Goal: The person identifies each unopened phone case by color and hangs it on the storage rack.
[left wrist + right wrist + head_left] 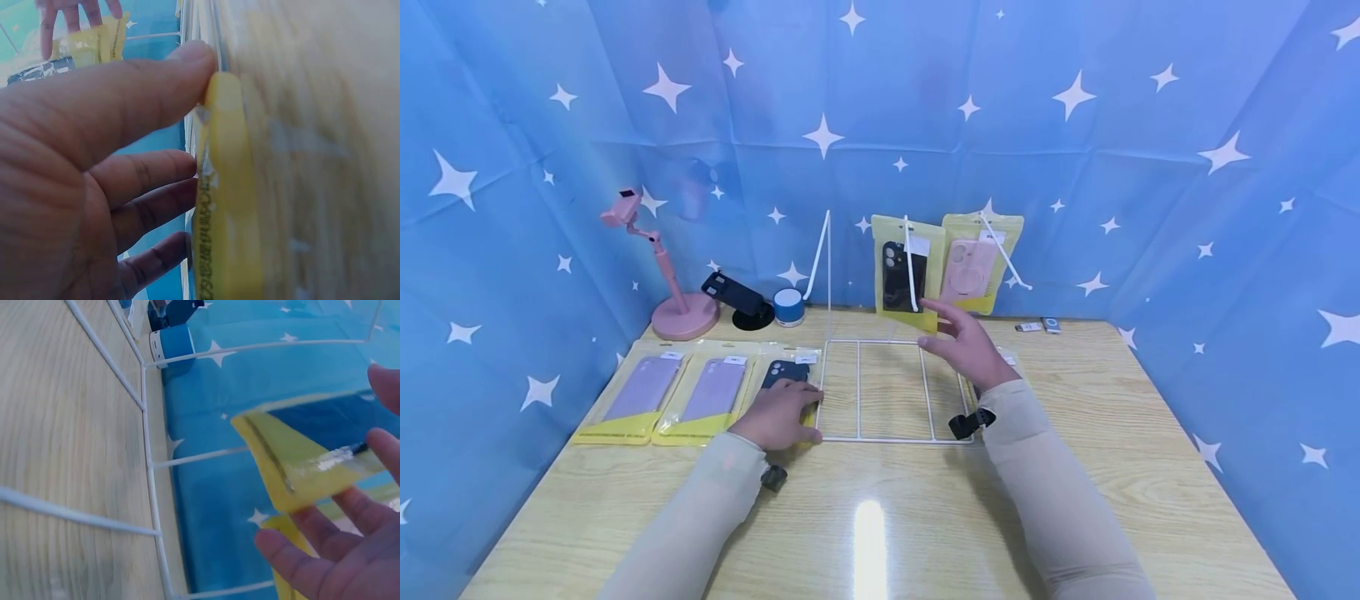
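Note:
My left hand point(778, 414) rests over a bagged dark phone case point(786, 371) lying on the table, thumb and fingertips at the bag's yellow edge point(231, 187); its fingers are only loosely bent. My right hand point(966, 343) is raised with spread fingers at the lower right corner of a bagged black phone case point(893, 279), which hangs from a white hook of the wire rack point(880, 439). In the right wrist view, those fingers stand around the bag's lower part point(281, 481) without gripping it. A bagged pink phone case point(962, 267) hangs on the hook to the right.
Two bagged purple phone cases point(643, 387) lie at the left. Behind them stand a pink stand point(685, 315), a black phone holder point(735, 296) and a blue-and-white cylinder point(788, 307). Another bag lies partly hidden behind my right wrist. Small items point(1051, 325) sit at the back right.

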Demonstrator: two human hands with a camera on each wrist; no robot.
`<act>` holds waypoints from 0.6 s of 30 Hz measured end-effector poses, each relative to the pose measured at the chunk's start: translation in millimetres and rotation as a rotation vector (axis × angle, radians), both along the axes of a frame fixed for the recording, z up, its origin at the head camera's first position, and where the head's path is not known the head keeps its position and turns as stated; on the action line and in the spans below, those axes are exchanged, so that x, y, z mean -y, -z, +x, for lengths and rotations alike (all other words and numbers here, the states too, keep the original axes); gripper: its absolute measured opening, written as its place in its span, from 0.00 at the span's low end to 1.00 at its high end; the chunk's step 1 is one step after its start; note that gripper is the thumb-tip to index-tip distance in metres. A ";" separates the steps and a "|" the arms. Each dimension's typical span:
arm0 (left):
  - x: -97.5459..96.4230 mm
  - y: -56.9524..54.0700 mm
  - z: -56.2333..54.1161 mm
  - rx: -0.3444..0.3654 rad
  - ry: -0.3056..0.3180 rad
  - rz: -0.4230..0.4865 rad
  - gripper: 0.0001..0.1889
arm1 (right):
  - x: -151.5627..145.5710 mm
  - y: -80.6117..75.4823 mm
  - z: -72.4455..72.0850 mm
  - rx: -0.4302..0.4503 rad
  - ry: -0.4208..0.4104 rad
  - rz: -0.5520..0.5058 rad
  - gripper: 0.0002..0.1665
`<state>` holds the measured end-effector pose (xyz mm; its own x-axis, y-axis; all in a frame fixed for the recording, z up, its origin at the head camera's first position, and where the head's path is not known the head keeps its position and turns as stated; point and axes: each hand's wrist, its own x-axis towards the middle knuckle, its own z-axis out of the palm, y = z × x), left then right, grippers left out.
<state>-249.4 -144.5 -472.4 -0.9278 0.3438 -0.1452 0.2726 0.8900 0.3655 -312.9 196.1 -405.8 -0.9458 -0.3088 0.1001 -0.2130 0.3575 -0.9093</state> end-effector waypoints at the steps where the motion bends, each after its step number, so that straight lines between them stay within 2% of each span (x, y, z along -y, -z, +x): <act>1: 0.0 0.1 -0.1 0.000 0.001 -0.001 0.39 | -3.2 1.2 1.6 -0.001 -0.004 0.000 0.39; 5: 0.2 1.3 -0.3 0.002 0.000 -0.007 0.39 | -16.9 4.3 9.8 -0.028 -0.005 0.001 0.41; 8: 0.1 1.2 -0.1 0.007 -0.006 -0.009 0.39 | -27.3 4.6 16.9 -0.025 0.039 0.011 0.40; 13: -0.8 0.0 -0.4 0.007 -0.011 -0.016 0.39 | -46.0 2.6 25.1 0.022 0.109 0.026 0.35; 18: -0.7 0.8 -2.3 0.010 -0.012 -0.023 0.39 | -66.5 -3.7 32.2 0.077 0.098 0.075 0.36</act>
